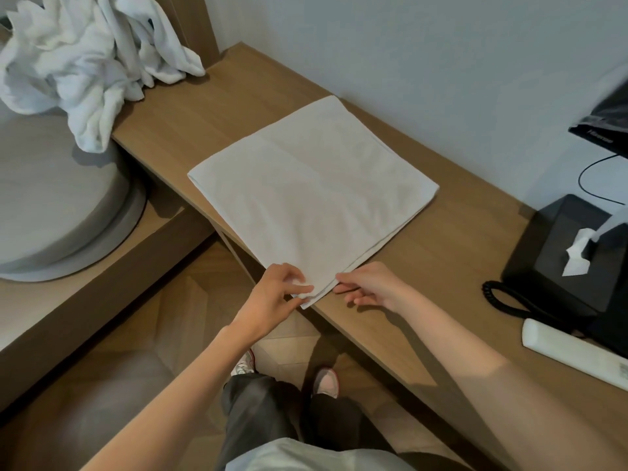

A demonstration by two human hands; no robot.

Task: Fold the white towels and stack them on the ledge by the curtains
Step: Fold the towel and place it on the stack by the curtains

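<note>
Mid-fold, squaring a white towel's (312, 192) near corner.
It lies flat on the tabletop (441, 266), frame centre. The left hand (275, 294) pinches the near corner between thumb and fingers; the right hand (370, 283) lies loosely open at the edge, gripping nothing. The next move probably calls for another fold. A rumpled towel pile (78, 62) waits upper left.
</note>
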